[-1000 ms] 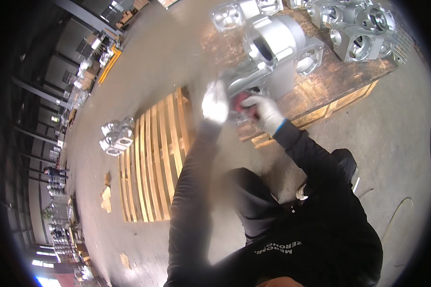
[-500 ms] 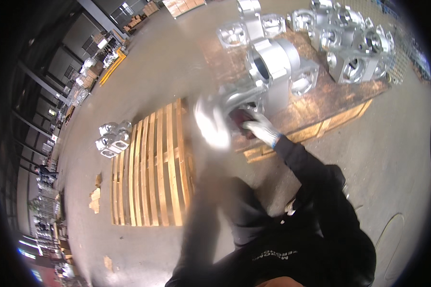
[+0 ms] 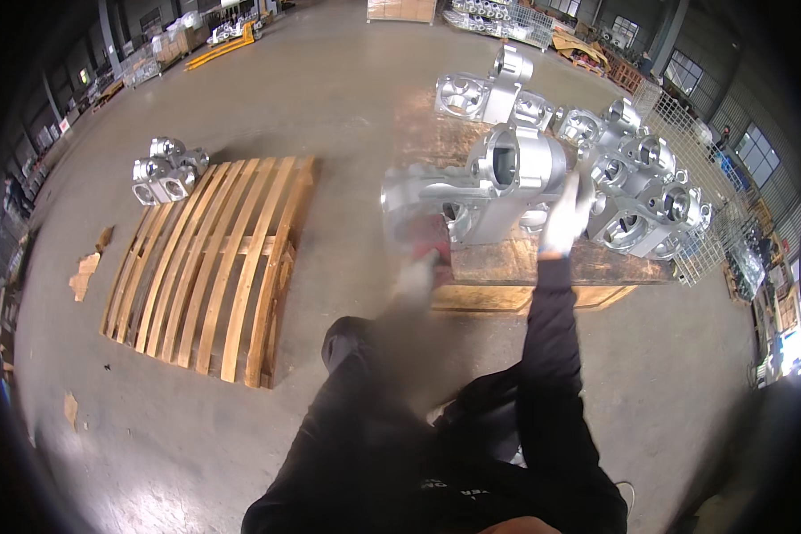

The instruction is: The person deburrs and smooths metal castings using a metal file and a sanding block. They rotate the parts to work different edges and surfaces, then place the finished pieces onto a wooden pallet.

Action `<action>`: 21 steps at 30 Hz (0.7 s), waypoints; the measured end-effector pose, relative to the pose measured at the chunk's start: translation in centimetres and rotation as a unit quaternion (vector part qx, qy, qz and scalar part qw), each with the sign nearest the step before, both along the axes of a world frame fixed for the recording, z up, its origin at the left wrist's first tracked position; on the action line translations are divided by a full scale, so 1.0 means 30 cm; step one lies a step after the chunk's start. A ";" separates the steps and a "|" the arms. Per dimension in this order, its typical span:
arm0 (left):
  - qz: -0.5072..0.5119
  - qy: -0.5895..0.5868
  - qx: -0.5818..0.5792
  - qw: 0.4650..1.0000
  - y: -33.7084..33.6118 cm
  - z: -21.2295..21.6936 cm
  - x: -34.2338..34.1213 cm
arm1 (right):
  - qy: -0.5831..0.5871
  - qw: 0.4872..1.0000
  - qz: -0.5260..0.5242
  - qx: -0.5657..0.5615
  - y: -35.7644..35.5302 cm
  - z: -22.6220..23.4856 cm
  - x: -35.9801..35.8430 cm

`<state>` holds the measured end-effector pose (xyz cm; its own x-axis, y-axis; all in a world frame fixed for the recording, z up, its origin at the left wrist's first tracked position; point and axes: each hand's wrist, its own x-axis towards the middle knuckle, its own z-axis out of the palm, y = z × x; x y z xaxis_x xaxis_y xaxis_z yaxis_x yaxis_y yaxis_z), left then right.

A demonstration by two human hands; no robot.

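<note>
A large silver metal casting (image 3: 516,165) with a round bored collar stands on the brown-topped wooden platform (image 3: 543,258). My left hand (image 3: 418,274), in a white glove and smeared by motion, is closed on a dark red pad or cloth (image 3: 432,238) by the casting's lower left side. The exact kind of the red thing is hard to make out. On the casting's other side is my right hand (image 3: 564,221), gloved in white, fingers stretched upward. Whether it touches the casting is unclear.
More silver castings (image 3: 645,200) crowd the platform's right side, and another casting (image 3: 494,93) stands at its back. To the left lies a slatted wooden pallet (image 3: 209,267), with a small group of castings (image 3: 165,169) beside its far corner. Wire mesh (image 3: 690,245) borders the right.
The red thing has gone from my right hand to my left. My right hand has moved to the casting's right side. The view has swung to the right and up.
</note>
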<state>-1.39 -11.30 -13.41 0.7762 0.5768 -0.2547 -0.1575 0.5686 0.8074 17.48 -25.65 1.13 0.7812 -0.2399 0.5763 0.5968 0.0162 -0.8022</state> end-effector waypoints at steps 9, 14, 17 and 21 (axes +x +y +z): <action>0.072 -0.133 -0.059 0.987 0.106 0.143 0.090 | 0.104 0.987 0.014 -0.123 0.017 0.097 -0.004; 0.074 0.009 0.229 0.971 0.010 0.156 0.204 | 0.019 0.994 -0.061 -0.091 0.071 0.058 -0.040; -0.011 0.172 0.698 0.695 0.083 0.057 0.191 | 0.027 0.995 -0.040 -0.083 0.067 0.053 -0.031; -0.111 0.256 0.835 0.474 0.199 -0.029 0.227 | 0.017 0.996 -0.022 -0.088 0.058 0.047 -0.048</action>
<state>5.41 -5.32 -14.29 0.9478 0.2248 0.2260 0.2170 -0.9744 0.0594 16.05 -23.91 2.56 0.7927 -0.1715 0.5850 0.5656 -0.1511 -0.8107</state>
